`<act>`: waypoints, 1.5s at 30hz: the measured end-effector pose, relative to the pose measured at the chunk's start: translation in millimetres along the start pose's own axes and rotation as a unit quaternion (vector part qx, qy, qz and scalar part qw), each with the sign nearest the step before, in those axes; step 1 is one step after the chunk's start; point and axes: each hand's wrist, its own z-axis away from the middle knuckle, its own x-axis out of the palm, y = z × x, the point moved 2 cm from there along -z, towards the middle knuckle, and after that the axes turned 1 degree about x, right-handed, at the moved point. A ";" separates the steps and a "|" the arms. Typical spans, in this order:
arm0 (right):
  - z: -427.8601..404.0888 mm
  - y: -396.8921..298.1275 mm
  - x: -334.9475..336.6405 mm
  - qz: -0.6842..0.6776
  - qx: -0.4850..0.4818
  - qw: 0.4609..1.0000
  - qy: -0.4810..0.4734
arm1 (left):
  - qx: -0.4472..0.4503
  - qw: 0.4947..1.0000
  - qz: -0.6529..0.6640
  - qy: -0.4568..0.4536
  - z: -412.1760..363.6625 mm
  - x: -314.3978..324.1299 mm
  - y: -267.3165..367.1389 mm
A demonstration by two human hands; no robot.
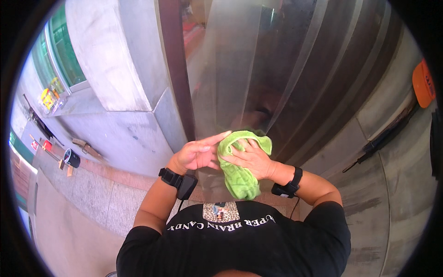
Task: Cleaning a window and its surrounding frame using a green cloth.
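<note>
A bright green cloth point(242, 185) hangs in loose folds in front of a translucent plastic strip curtain point(228, 79). My right hand point(254, 159) lies over the cloth and grips it, its fingertips partly tucked into a fold. Just to the left is my left hand point(197, 154), thumb and fingers apart, the index finger reaching the cloth's upper left edge. Some of its fingertips are hidden by the cloth, and whether they also touch the plastic is unclear. The strip's lower part hangs close in front of my black shirt.
A dark door frame point(178, 69) and pale wall point(135, 138) border the curtain on the left. A bucket point(72, 158) stands farther left, below a sill with a yellow-labelled jar point(48, 98). On the right hang a dark umbrella point(387, 135) and an orange cap point(423, 85).
</note>
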 end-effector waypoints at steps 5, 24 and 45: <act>-50.1 56.7 -34.1 0.136 0.071 0.987 0.056 | -0.032 0.999 0.006 -0.014 -3.5 2.4 -2.4; -54.8 22.7 -42.1 -0.130 -0.054 0.989 -0.038 | 0.072 0.997 0.024 -0.004 -8.3 -19.3 -20.7; -79.3 67.3 -54.5 -0.043 0.011 0.995 -0.091 | 0.011 1.000 0.001 0.010 -20.8 -7.5 -11.5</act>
